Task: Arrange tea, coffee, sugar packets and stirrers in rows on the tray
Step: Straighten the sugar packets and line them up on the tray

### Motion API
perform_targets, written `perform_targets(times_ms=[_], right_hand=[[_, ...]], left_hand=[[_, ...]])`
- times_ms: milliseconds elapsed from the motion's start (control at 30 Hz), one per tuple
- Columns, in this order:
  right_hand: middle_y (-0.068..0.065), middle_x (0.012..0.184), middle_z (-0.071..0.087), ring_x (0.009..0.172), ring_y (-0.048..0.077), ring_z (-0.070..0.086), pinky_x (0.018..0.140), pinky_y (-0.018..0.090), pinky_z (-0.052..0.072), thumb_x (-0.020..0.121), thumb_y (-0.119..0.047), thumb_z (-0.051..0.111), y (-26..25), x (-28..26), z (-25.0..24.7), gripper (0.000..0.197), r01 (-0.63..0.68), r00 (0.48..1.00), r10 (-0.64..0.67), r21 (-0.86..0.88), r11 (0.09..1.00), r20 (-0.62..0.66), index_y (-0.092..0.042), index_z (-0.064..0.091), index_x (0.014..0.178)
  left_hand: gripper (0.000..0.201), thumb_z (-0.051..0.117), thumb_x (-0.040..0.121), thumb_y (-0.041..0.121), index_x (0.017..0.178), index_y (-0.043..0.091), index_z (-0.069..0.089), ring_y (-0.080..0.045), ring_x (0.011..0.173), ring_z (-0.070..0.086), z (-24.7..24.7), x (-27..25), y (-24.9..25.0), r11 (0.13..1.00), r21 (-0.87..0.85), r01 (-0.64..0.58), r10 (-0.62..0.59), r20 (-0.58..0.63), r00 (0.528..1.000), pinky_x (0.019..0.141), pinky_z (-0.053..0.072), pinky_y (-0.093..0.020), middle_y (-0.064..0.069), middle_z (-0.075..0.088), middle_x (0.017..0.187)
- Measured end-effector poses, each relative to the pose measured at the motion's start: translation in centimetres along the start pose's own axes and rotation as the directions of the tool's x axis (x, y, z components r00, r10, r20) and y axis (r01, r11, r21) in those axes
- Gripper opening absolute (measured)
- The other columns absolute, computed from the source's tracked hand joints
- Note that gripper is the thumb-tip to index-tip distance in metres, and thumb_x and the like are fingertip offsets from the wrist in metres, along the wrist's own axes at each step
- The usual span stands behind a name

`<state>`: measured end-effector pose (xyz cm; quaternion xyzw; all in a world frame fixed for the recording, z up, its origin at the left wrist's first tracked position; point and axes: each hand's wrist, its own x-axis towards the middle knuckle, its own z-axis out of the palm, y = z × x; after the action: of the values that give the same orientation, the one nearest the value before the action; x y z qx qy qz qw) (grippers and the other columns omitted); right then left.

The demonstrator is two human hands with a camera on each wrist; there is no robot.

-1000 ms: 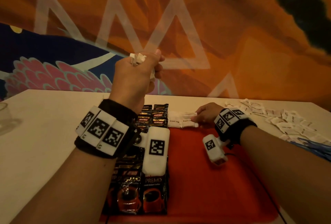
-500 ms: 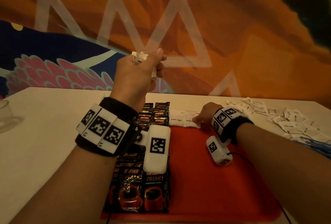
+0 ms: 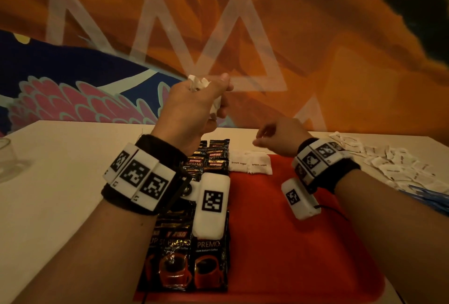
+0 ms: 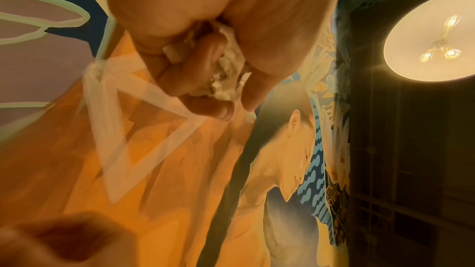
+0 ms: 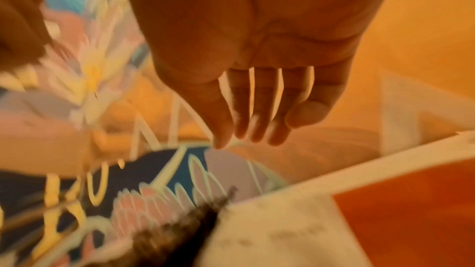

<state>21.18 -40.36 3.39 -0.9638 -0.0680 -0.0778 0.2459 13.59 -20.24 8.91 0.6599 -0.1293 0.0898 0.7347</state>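
Observation:
A red tray lies on the white table. Black coffee sachets sit in rows along its left side. Two white brown-sugar packets lie side by side at the tray's far edge. My left hand is raised above the table and grips a bunch of white sugar packets, also seen bunched in its fingers. My right hand hovers just above the two laid packets, fingers relaxed and holding nothing; the tray's corner shows below it, blurred.
A loose heap of white sugar packets lies on the table at the right, with blue stirrers nearer the edge. A clear glass stands at the far left. The painted wall rises right behind the table.
My right hand has lifted off the two sugar packets on the tray and risen slightly toward the left hand. The left hand keeps its bunch of packets raised.

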Motion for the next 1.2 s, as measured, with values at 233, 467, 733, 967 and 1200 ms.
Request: perform_targets(times_ms=[233, 467, 733, 967, 1200], right_hand=[[-0.003, 0.083, 0.071, 0.07, 0.005, 0.067, 0.057, 0.014, 0.051, 0.087, -0.019, 0.072, -4.6, -6.7, -5.2, 0.007, 0.351, 0.933, -0.264, 0.467, 0.812, -0.244, -0.017, 0.07, 0.094], [-0.005, 0.084, 0.072, 0.075, 0.005, 0.068, 0.061, 0.014, 0.049, 0.086, -0.024, 0.073, -5.3, -8.1, -5.6, 0.008, 0.418, 0.905, -0.316, 0.455, 0.786, -0.285, -0.022, 0.069, 0.093], [0.007, 0.084, 0.073, 0.072, 0.008, 0.064, 0.058, 0.025, 0.046, 0.074, -0.045, 0.074, -4.9, -7.3, -4.2, 0.034, 0.321, 0.947, -0.247, 0.599, 0.734, -0.205, -0.013, 0.075, 0.087], [0.008, 0.082, 0.073, 0.07, 0.013, 0.067, 0.06, 0.028, 0.051, 0.089, -0.018, 0.071, -4.5, -6.4, -3.7, 0.011, 0.27, 0.96, -0.154, 0.64, 0.719, -0.232, -0.007, 0.07, 0.087], [0.007, 0.09, 0.072, 0.076, 0.018, 0.071, 0.068, 0.035, 0.059, 0.09, -0.012, 0.068, -4.5, -6.4, -3.5, 0.009, 0.251, 0.967, -0.12, 0.745, 0.618, -0.226, -0.011, 0.066, 0.099]], left_hand=[[0.032, 0.047, 0.1, 0.044, 0.093, 0.012, 0.048, -0.013, 0.055, 0.053, 1.2, -0.5, -0.3, 0.994, -0.004, 0.111, -0.108, 0.196, 0.975, 0.034, 0.031, -0.014, -0.01, 0.057, 0.075], [0.058, 0.037, 0.098, 0.058, 0.104, 0.003, 0.055, -0.013, 0.049, 0.054, 1.7, -0.8, -0.5, 0.987, -0.007, 0.163, -0.158, 0.215, 0.964, 0.031, 0.029, -0.014, -0.01, 0.06, 0.071], [0.057, 0.032, 0.101, 0.054, 0.093, 0.006, 0.06, -0.015, 0.049, 0.062, 2.1, -1.1, -0.6, 0.987, 0.077, 0.144, -0.159, 0.264, 0.951, 0.032, 0.032, -0.015, -0.014, 0.069, 0.074], [0.037, 0.045, 0.101, 0.035, 0.112, 0.001, 0.052, -0.025, 0.073, 0.072, 1.6, -0.9, -1.0, 0.994, 0.062, 0.093, -0.106, 0.276, 0.955, 0.033, 0.03, -0.015, -0.015, 0.071, 0.089], [0.016, 0.062, 0.095, 0.013, 0.103, 0.001, 0.068, -0.007, 0.053, 0.054, 1.6, -0.7, -1.6, 0.991, 0.121, -0.063, 0.044, 0.152, 0.987, 0.04, 0.033, -0.016, -0.006, 0.07, 0.076]])
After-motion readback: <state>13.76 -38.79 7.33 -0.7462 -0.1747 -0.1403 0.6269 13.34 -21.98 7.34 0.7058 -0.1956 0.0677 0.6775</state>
